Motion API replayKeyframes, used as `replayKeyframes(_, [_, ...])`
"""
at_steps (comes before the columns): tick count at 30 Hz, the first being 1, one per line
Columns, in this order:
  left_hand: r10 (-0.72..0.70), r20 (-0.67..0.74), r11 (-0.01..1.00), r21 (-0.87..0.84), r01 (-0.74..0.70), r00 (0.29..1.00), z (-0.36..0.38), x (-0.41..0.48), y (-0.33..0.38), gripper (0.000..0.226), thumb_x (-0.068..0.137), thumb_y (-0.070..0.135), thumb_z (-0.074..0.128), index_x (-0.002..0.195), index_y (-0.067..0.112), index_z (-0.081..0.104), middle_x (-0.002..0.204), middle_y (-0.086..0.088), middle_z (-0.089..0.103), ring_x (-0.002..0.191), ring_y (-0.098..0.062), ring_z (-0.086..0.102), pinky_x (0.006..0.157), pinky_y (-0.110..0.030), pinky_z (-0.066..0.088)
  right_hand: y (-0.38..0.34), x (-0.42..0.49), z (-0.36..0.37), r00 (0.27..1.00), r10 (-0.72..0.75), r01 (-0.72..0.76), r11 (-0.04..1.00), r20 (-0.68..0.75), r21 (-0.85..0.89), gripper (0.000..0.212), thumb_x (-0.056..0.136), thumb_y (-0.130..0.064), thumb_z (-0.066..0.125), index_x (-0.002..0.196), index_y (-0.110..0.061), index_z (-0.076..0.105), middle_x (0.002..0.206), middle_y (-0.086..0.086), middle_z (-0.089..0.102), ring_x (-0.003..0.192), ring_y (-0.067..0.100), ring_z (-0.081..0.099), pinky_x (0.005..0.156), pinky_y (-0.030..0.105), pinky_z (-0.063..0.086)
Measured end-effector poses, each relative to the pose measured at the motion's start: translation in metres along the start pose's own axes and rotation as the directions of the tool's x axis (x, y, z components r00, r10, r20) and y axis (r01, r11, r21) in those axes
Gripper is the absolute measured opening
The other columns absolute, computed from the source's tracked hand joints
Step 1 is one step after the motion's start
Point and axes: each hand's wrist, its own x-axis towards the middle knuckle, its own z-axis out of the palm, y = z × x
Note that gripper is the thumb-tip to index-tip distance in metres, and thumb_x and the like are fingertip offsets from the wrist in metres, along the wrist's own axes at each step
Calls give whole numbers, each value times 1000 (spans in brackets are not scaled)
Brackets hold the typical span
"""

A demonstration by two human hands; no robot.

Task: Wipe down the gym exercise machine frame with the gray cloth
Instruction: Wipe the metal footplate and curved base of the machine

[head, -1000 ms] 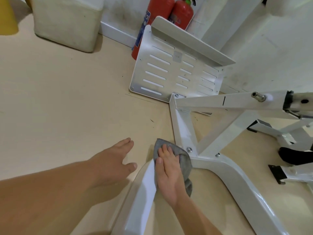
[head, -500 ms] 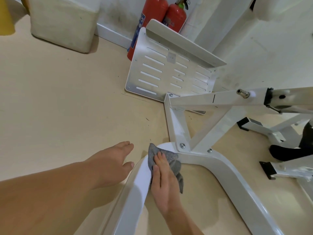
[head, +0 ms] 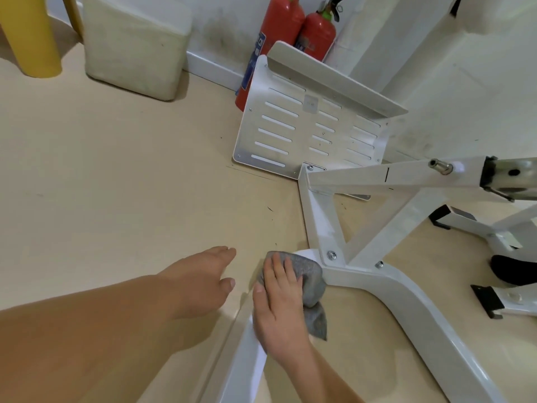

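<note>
1. Two bare hands, both reaching forward over a beige smooth floor.
2. Right hand: palm down on the gray cloth. Its fingers lie close together and nearly straight, pressing the cloth onto the frame; the thumb sits apart on the left side.
3. Gray cloth: bunched soft fabric on the bend of the frame's floor tube, just beside the bolted joint. One corner hangs down past the right hand toward the floor.
4. White painted metal frame of the gym machine: a curved floor tube, an upright post with two silver bolts at its foot, a diagonal brace and a horizontal bar carrying a silver pin.
5. Left hand: left of the tube, apart from cloth and frame. Fingers straight and held together, thumb set apart. Whether it touches the floor cannot be told.
6. White slotted metal foot plate: tilted, with a raised lip along its far edge, standing behind the upright post.
7. Two red fire extinguishers, standing side by side against the wall behind the plate.
8. Off-white plastic bin: on the floor at the wall, well apart from the frame.
9. Yellow cylindrical post: far left, beside the bin.
10. Black item: at the right edge among further white frame parts; its kind cannot be told.
</note>
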Motion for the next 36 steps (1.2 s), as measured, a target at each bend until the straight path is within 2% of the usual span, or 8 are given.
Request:
replayKeyframes(7, [56,79,995,76,-62,995,4,-13,-7,64,105,42,43,163,28,17,170,10,17,155,-13,20,123,-27,19,-16,-40,1,992,-104,104,995,66,1,56,107,-34,30,162,-22,25,166,-21,3,153,-3,-18,123,30,-20])
replayKeyframes(11, [74,132,992,94,-86,988,0,-19,-12,63,106,39,45,163,26,20,169,7,22,153,-15,25,121,-27,22,-39,-62,5,991,-127,130,986,-27,108,39,101,-8,48,133,-17,67,144,-13,58,146,-8,27,127,26,0])
replayKeyframes(15, [52,152,987,-158,-28,987,-18,-21,-14,63,102,36,57,159,26,34,162,5,39,143,-13,44,118,-28,33,-81,-56,-11,985,168,-144,921,-34,361,36,106,-10,47,117,-37,68,111,-25,71,113,-16,55,110,18,39])
replayKeyframes(20, [68,171,750,-659,63,983,-68,-45,-15,27,89,51,69,116,57,67,110,23,72,105,3,64,91,-20,45,-150,-9,-63,909,416,-303,685,-13,663,34,108,-8,44,129,-27,62,107,-12,77,107,9,70,101,33,53])
replayKeyframes(26, [104,64,696,-717,-27,993,-157,-73,-25,8,89,30,77,95,24,77,73,-3,64,69,-12,57,69,-28,43,-243,31,-95,870,488,-363,528,76,768,27,105,-15,53,115,-34,70,107,-10,76,103,9,71,87,24,57])
replayKeyframes(30, [45,-63,765,-640,-74,997,-222,-77,-38,17,92,17,72,76,19,74,59,4,65,50,-3,53,49,-13,39,-290,38,-99,813,581,-440,559,46,703,17,97,-22,68,111,-31,70,108,-3,71,94,6,71,80,22,59])
replayKeyframes(33, [93,2,793,-605,-72,996,-269,-85,-45,15,93,24,68,79,25,72,71,4,72,63,-5,63,61,-17,51,-319,37,-109,822,533,-489,482,200,727,22,95,-20,73,116,-20,71,106,6,76,101,20,74,96,45,59])
replayKeyframes(36, [147,97,765,-642,-51,984,-305,-100,-44,8,88,32,66,84,28,71,80,-2,77,84,-25,76,87,-46,61,-348,39,-125,820,432,-566,524,375,636,41,86,-26,80,124,-36,68,110,-8,75,107,11,72,96,43,58])
